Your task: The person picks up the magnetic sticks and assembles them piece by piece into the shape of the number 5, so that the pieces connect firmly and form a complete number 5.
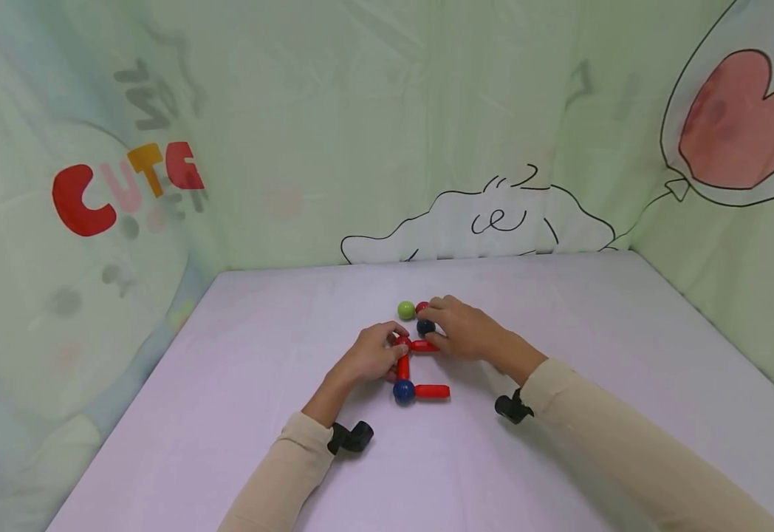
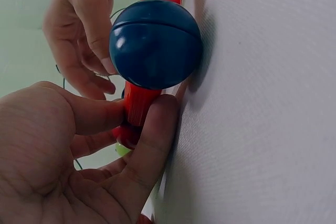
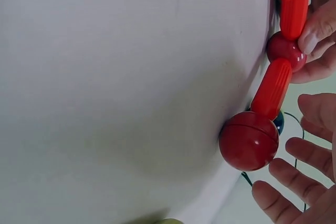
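My left hand [image 1: 374, 353] pinches a red rod [image 2: 143, 106] between thumb and finger, right by a red ball [image 3: 286, 51]. At the rod's near end sits a blue ball [image 1: 404, 391], from which another red rod [image 1: 432, 391] points right. A third red rod [image 3: 272, 87] runs from the red ball towards my right hand [image 1: 461, 329] and meets a second red ball [image 3: 249, 141], covered by that hand in the head view. With loosely spread fingers, my right hand hovers beside this ball and a dark blue ball [image 1: 425, 326].
Behind the hands, a green ball [image 1: 406, 310] and another red ball [image 1: 422, 307] lie on the pale table [image 1: 227, 384]. A yellow-green edge [image 3: 170, 221] shows at the bottom of the right wrist view. A printed curtain [image 1: 307, 133] surrounds the table's back and sides.
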The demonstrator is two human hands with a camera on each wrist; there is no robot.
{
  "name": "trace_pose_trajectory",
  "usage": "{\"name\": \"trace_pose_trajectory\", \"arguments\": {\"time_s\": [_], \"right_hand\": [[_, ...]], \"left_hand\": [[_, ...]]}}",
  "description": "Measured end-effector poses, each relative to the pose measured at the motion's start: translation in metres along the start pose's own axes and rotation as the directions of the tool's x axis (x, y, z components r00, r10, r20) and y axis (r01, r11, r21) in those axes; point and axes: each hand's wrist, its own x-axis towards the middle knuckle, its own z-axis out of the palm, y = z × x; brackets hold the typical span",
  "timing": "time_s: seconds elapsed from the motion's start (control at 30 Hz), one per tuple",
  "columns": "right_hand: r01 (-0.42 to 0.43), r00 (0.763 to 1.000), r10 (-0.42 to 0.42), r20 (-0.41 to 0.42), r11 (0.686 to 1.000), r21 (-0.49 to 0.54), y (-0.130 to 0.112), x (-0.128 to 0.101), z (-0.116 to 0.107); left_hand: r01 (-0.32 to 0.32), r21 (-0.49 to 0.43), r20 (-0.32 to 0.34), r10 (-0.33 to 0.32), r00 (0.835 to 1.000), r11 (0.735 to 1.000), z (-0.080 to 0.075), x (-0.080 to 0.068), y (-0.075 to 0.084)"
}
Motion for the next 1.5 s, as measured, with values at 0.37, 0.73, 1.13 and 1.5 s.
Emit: {"name": "trace_pose_trajectory", "arguments": {"time_s": [0.37,0.73,1.13,1.5], "right_hand": [[-0.061,0.995,0.063,0.078,0.998,-0.025,0.004,0.012,0.003],[-0.116,0.986,0.114,0.122,0.993,0.013,0.008,0.021,0.010],[-0.138,0.984,0.128,0.124,0.987,0.076,0.009,0.022,0.016],[-0.113,0.991,0.105,0.088,0.988,0.102,0.007,0.019,0.014]], "left_hand": [[0.000,-0.001,0.003,0.000,1.000,1.000,0.001,0.001,-0.001],[0.004,-0.002,-0.001,-0.004,1.000,1.000,0.001,0.002,-0.001],[-0.004,-0.010,0.000,0.004,1.000,1.000,0.001,0.001,-0.001],[-0.010,-0.004,0.000,0.010,1.000,1.000,0.001,-0.001,0.000]]}}
